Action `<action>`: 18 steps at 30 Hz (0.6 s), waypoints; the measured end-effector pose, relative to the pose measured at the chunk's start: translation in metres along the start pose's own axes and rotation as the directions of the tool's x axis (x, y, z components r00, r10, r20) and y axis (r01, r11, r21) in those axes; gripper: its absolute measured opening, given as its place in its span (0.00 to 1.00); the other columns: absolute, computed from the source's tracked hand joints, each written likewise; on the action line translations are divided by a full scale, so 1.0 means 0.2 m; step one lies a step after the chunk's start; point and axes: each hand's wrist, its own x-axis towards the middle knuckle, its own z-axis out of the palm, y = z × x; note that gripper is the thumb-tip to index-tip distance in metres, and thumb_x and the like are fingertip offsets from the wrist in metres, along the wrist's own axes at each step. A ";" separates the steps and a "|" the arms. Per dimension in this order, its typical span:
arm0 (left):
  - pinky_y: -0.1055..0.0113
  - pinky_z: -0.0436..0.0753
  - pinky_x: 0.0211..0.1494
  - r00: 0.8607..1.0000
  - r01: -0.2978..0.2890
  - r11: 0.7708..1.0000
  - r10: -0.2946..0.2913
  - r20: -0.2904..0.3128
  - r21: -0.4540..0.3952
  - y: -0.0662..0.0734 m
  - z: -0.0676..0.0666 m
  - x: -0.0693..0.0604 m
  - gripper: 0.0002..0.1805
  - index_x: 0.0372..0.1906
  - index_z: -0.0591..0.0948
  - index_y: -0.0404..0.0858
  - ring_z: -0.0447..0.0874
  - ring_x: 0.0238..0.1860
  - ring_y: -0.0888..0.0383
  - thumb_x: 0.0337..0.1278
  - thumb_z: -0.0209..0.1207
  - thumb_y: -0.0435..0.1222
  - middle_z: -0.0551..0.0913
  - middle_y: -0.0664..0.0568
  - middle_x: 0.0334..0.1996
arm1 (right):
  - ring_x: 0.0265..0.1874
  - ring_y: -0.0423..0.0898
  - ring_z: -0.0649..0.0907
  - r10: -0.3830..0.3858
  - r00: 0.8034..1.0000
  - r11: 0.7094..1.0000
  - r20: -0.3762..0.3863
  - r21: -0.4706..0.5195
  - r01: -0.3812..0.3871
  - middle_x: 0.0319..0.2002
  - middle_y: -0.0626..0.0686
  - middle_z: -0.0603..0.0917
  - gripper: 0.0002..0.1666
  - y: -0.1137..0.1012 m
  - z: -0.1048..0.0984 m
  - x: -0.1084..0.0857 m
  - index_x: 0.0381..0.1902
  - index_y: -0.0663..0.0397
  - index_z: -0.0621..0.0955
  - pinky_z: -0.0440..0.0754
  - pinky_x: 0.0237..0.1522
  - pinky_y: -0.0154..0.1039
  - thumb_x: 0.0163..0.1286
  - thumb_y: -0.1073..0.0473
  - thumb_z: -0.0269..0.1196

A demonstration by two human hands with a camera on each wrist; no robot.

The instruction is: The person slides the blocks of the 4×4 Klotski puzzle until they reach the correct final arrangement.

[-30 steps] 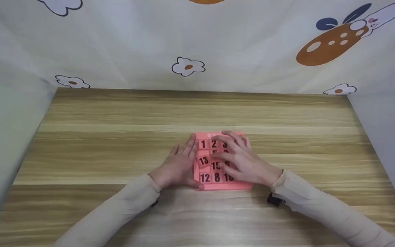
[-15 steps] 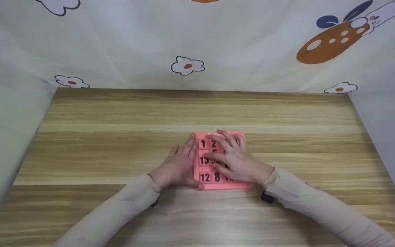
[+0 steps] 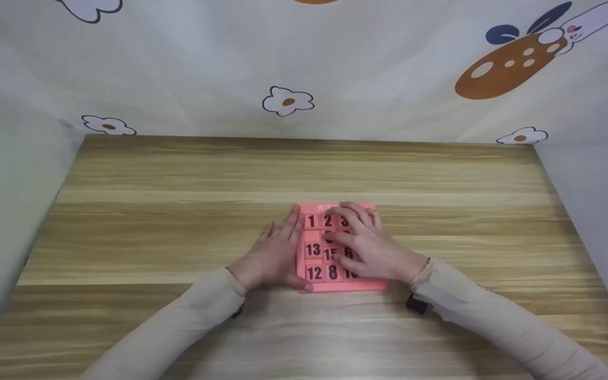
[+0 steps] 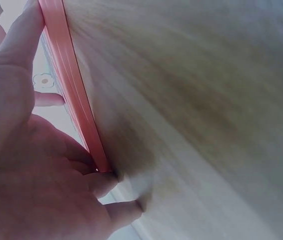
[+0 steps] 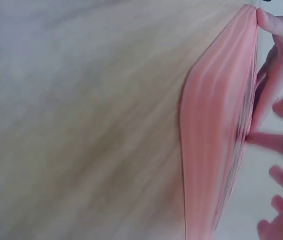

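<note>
A pink number slide puzzle (image 3: 343, 286) lies flat on the table, its square tiles printed with black numbers. My left hand (image 3: 272, 258) rests along its left edge with fingers extended, the thumb on the near left corner. My right hand (image 3: 378, 250) is spread over the tiles, covering the right side of the puzzle. In the right wrist view one finger (image 5: 276, 143) touches the face of the puzzle while others stay off it. A bare pink gap lies between the 1 tile (image 3: 312, 221) and the 13 tile (image 3: 313, 249) in the left column.
The wood-grain table (image 3: 177, 169) extends around the puzzle on all sides. A light cloth printed with flowers and a carrot (image 3: 510, 68) hangs behind its back edge. Pale walls (image 3: 594, 211) stand at the left and right.
My right hand moved left until a finger reached the 13 tile, then drew back right. The 13 tile, tilted before, now sits straight and slightly lower. My left hand stayed put.
</note>
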 end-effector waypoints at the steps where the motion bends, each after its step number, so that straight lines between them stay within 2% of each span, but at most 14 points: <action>1: 0.45 0.38 0.73 1.000 0.000 1.000 0.000 -0.001 0.001 0.00 0.00 0.00 0.74 0.75 0.39 0.28 0.29 0.75 0.46 0.33 0.70 0.64 0.28 0.38 0.74 | 0.69 0.59 0.55 -0.006 1.000 1.000 0.009 0.004 0.006 0.68 0.60 0.62 0.20 0.00 0.00 0.00 0.50 0.53 0.83 0.52 0.64 0.66 0.63 0.52 0.62; 8: 0.45 0.38 0.73 1.000 0.000 1.000 0.000 0.004 0.009 0.00 -0.01 -0.01 0.74 0.75 0.39 0.28 0.28 0.75 0.46 0.34 0.69 0.64 0.28 0.38 0.74 | 0.70 0.61 0.54 -0.077 0.995 0.997 0.057 -0.021 0.079 0.71 0.61 0.58 0.25 -0.03 0.02 0.02 0.61 0.45 0.78 0.55 0.63 0.64 0.69 0.46 0.58; 11: 0.46 0.37 0.73 1.000 0.003 1.000 -0.003 0.004 0.003 0.00 -0.01 -0.01 0.74 0.75 0.39 0.29 0.28 0.75 0.46 0.33 0.69 0.64 0.28 0.39 0.74 | 0.70 0.61 0.54 -0.090 0.993 0.996 0.071 -0.007 0.091 0.71 0.60 0.58 0.26 -0.03 0.02 0.01 0.62 0.44 0.78 0.55 0.63 0.64 0.68 0.45 0.58; 14: 0.46 0.37 0.73 1.000 0.007 1.000 -0.007 0.006 -0.005 0.00 0.00 -0.01 0.74 0.75 0.38 0.29 0.27 0.75 0.47 0.33 0.70 0.64 0.28 0.39 0.74 | 0.70 0.60 0.55 -0.049 0.999 0.999 0.015 -0.013 0.050 0.69 0.60 0.60 0.23 -0.03 0.00 0.01 0.56 0.48 0.81 0.54 0.64 0.64 0.65 0.48 0.61; 18: 0.46 0.38 0.73 1.000 0.009 1.000 -0.009 0.004 -0.008 0.01 -0.01 -0.01 0.75 0.75 0.39 0.29 0.29 0.75 0.46 0.31 0.71 0.63 0.29 0.38 0.74 | 0.68 0.59 0.58 0.008 0.996 1.000 -0.088 -0.024 -0.010 0.66 0.58 0.65 0.14 -0.01 0.00 0.00 0.42 0.52 0.85 0.54 0.62 0.62 0.60 0.53 0.63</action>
